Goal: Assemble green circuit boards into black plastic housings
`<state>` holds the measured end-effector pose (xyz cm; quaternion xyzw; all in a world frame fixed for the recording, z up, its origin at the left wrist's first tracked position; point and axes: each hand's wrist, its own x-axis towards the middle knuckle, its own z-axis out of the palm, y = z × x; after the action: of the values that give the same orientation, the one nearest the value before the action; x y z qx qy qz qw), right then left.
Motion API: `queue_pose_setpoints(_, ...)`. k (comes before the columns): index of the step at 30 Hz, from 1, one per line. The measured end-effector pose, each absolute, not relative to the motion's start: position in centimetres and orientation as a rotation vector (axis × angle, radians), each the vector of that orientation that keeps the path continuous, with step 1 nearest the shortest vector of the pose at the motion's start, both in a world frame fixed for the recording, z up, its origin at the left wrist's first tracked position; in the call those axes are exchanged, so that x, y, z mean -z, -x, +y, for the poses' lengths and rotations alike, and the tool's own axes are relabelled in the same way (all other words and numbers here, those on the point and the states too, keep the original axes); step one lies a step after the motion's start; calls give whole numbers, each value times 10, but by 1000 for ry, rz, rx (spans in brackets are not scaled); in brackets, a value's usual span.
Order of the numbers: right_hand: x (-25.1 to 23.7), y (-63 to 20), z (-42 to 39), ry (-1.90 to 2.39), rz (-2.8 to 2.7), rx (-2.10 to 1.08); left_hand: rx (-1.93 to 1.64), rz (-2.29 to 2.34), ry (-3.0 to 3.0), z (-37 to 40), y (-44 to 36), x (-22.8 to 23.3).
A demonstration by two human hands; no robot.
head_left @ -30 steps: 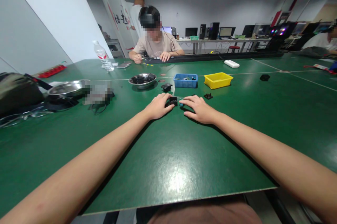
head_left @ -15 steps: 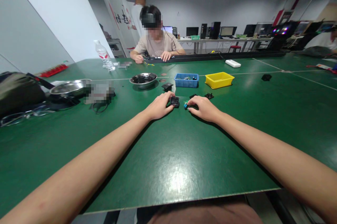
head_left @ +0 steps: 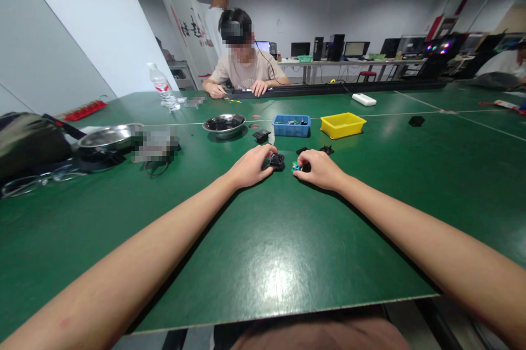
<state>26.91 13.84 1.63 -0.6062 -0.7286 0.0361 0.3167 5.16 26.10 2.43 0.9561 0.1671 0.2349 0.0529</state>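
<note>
Holding both bare arms (head_left: 176, 235) out long and low over the green table (head_left: 279, 246), from the near left and near right, with a small gap between the hands. Gripping a black box (head_left: 278, 162) by its left end with the left hand (head_left: 250, 168), fingertips on the far side, thumb on the near side. Pinching a little green and blue part (head_left: 296, 167) in the right hand (head_left: 320, 169), between thumb and fingers, with that hand curled round. Box on the left, part just to its right, both nearer than the blue tray (head_left: 291, 131) and yellow tray (head_left: 348, 130).
</note>
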Motion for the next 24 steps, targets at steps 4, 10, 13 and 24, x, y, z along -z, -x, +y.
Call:
queue_pose_setpoints(4, -16, -269, 139, 1489, -1773, -159, -719, 502, -2911, 259, -52, -25)
queue_pose_setpoints(10, -17, -267, 143, 1281, -1249, -752, -668, 544, -2905, 258, -52, -25)
queue_pose_setpoints(13, -17, -266, 143, 1133, -987, -979, -665, 545, -2899, 259, -52, -25)
queue_pose_setpoints(24, -22, -266, 139, 1011, -786, -1200, -690, 518, -2904, 259, -52, -25)
